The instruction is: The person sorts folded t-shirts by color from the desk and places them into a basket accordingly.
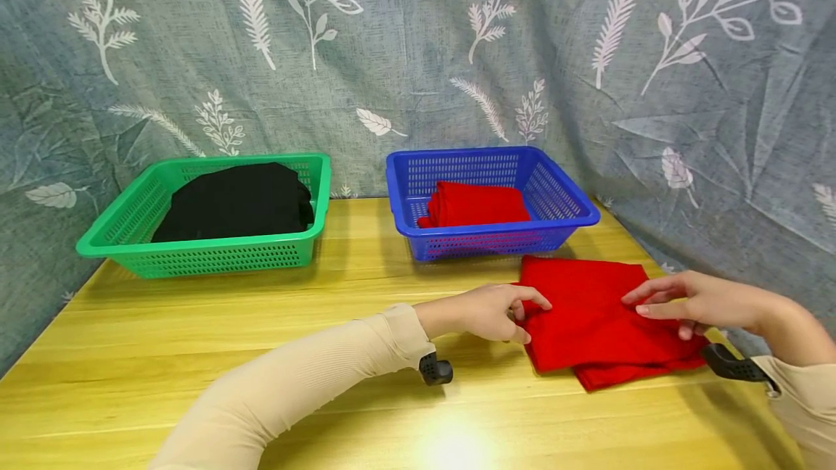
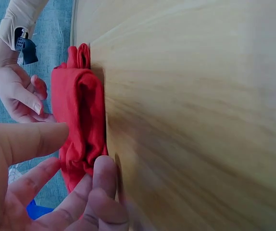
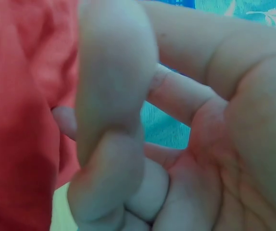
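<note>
A folded red cloth (image 1: 594,318) lies on the right part of the table, its layers uneven along the front edge. At its left edge, my left hand (image 1: 486,312) touches the fabric with loosely bent fingers, thumb apart from the index finger. The left wrist view shows the thick folded side of the red cloth (image 2: 82,115) beside those fingers. My right hand (image 1: 715,302) rests with its fingertips on the cloth's right side, fingers relaxed. Close up in the right wrist view, the right fingers (image 3: 114,72) are beside the red fabric (image 3: 22,115); their exact contact is partly hidden.
Behind the cloth stands a blue basket (image 1: 496,244) containing folded red cloth (image 1: 483,203). A green basket (image 1: 215,260) with black cloth (image 1: 235,201) stands at the back left. A patterned curtain (image 1: 405,56) hangs behind the wooden table (image 1: 163,354) and along its right side.
</note>
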Motion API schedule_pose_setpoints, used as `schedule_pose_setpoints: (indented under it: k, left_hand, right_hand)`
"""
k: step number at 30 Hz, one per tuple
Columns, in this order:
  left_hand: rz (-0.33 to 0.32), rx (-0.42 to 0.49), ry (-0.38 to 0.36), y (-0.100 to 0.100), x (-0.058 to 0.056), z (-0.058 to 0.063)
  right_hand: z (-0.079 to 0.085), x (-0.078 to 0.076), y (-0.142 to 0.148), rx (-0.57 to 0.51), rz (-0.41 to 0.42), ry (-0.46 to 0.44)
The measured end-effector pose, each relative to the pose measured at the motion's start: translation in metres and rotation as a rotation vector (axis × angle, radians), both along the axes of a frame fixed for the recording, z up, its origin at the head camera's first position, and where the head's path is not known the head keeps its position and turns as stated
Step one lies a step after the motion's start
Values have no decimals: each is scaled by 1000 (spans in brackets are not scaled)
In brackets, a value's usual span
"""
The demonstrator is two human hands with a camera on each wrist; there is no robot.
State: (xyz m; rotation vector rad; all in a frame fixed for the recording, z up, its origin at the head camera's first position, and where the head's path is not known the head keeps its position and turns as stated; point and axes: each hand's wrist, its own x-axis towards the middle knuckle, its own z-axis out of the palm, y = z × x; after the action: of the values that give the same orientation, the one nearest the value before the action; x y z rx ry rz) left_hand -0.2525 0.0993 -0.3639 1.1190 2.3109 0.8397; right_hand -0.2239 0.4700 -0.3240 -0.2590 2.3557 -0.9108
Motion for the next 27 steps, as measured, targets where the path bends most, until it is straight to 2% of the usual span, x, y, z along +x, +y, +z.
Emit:
schedule_pose_setpoints:
  k: [15,22,27]
  left_hand:
    - [-31,50,-81,-42,1,-1]
    - [-35,33,-148,-67,2,0]
    - [-26,30,-158,-83,2,1]
  right_hand:
    - [1,4,-36,-57,95,33]
    - [-3,5,-51,-97,142,18]
    - [-3,5,-64,-117,148,24]
